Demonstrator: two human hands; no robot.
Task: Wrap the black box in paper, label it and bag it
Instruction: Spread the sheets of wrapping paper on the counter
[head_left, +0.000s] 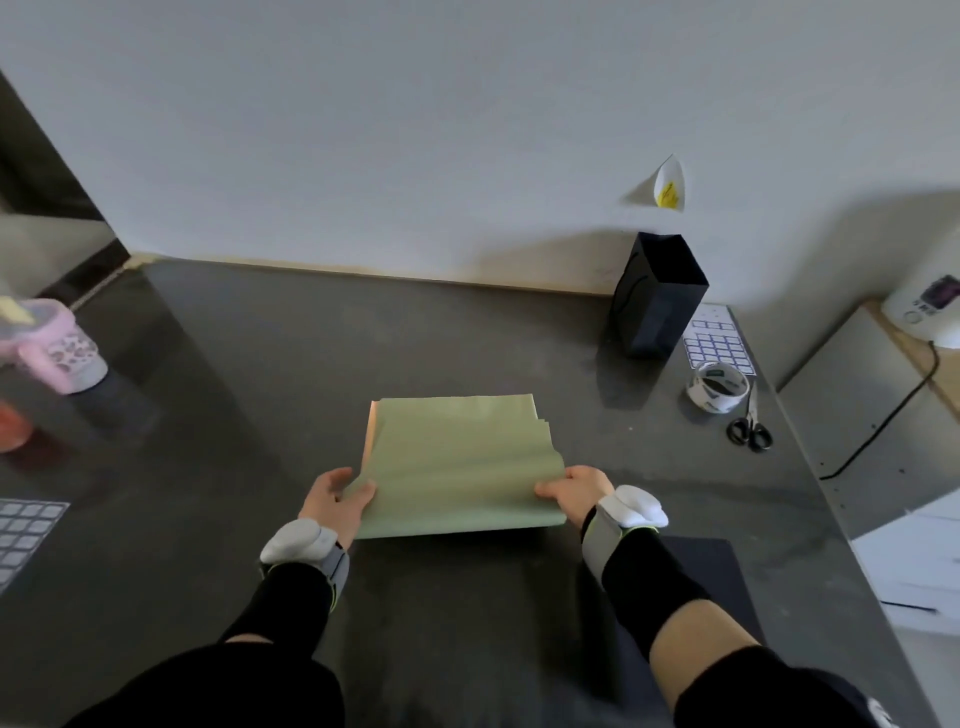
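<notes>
A folded stack of pale green paper (457, 462) lies in the middle of the dark table. My left hand (332, 499) pinches its near left edge with the thumb on top. My right hand (576, 491) pinches the near right edge, where the upper sheets curl upward. A black paper bag (657, 296) stands upright and open at the back right. Beside it lies a sheet of blue-bordered labels (719, 343), with a roll of tape (717, 387) in front. A flat black thing (711, 566) lies by my right forearm; whether it is the box I cannot tell.
Black-handled scissors (750, 428) lie right of the tape. A pink patterned object (57, 345) and something orange (13, 426) sit at the far left, above another label sheet (21, 535). White papers (914, 561) and a cable (883, 426) lie off the table's right edge.
</notes>
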